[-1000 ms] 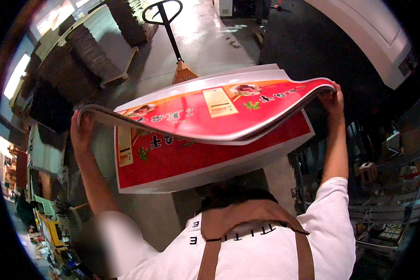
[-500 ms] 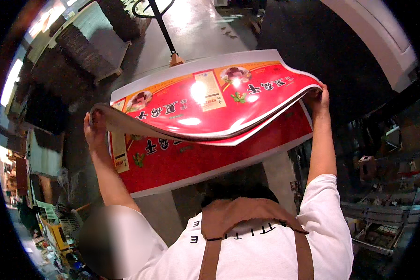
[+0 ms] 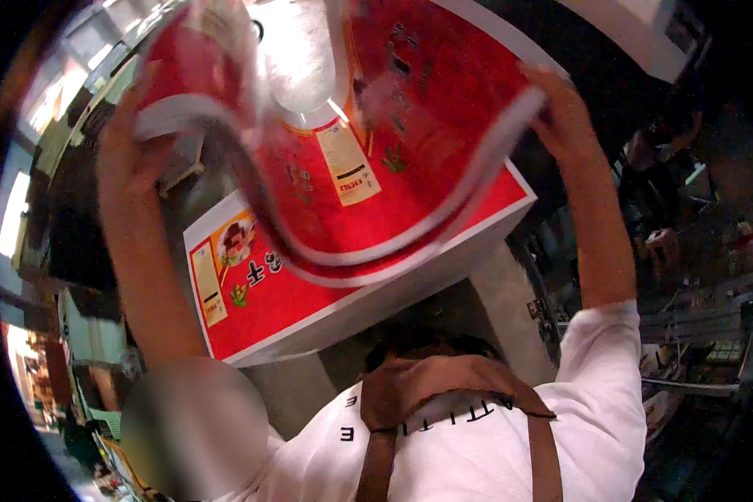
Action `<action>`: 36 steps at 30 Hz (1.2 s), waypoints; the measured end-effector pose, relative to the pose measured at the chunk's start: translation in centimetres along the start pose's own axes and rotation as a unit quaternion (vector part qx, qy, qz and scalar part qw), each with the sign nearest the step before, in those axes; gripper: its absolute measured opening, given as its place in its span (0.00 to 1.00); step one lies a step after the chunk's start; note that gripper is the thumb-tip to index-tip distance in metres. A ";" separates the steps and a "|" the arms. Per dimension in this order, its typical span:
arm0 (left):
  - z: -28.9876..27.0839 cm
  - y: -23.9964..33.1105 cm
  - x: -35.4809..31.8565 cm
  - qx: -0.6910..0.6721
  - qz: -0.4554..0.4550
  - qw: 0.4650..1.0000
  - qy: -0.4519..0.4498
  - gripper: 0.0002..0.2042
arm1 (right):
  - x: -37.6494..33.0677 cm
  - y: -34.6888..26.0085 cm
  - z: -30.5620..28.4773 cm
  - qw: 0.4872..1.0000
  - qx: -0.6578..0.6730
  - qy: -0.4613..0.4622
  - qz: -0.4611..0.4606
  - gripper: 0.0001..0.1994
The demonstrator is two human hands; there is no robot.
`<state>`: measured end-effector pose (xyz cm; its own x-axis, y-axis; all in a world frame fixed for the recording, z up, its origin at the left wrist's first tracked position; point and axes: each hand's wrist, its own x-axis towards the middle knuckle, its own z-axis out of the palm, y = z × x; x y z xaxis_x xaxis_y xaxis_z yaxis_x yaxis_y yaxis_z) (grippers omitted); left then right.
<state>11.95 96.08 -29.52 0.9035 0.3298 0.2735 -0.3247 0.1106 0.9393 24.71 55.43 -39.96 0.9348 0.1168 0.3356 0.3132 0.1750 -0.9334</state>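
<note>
A sagging batch of glossy red printed sheets (image 3: 452, 109) is lifted between my two hands, bent into a deep U with its near edges lowest. My left hand (image 3: 138, 159) grips its left corner, blurred by motion. At the right corner my right hand (image 3: 554, 109) is closed on the sheets' edge. Beneath lies a stack of the same red printed sheets (image 3: 309, 314), its white near side showing. The far part of the held batch runs out of the upper edge of the view.
Stacked flat boards (image 3: 184, 167) stand at the far left. Shelving and small goods (image 3: 686, 360) line the right side. Grey floor (image 3: 297, 58) shows brightly beyond the stack. Clutter with a yellow item (image 3: 117, 460) lies at the lower left.
Both hands have risen and moved farther from me, bringing the batch of sheets up off the stack. The batch now curves much more deeply, and more of the stack's near side shows.
</note>
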 end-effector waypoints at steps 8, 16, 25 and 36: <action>11.1 5.2 -6.0 0.028 0.009 0.999 -0.040 0.19 | -16.8 -6.9 -16.8 0.974 0.087 0.192 0.084 0.15; 18.6 -4.3 -3.9 0.113 0.238 0.905 -0.335 0.18 | -22.7 -3.0 -18.8 0.941 -0.054 0.222 0.249 0.10; 34.6 -6.2 -7.1 0.316 -0.171 0.639 -0.680 0.20 | -19.9 -0.1 -18.7 0.935 -0.016 0.271 0.227 0.12; 52.8 -31.8 -5.0 0.122 -0.322 0.624 -0.702 0.19 | -19.4 9.4 -38.3 0.874 -0.125 0.334 0.331 0.16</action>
<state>32.55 41.39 -49.79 0.2354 -0.8741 -0.4248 0.1287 -0.4052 0.9051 15.98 17.34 -60.12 0.7879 -0.4999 -0.3595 -0.3849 0.0559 -0.9213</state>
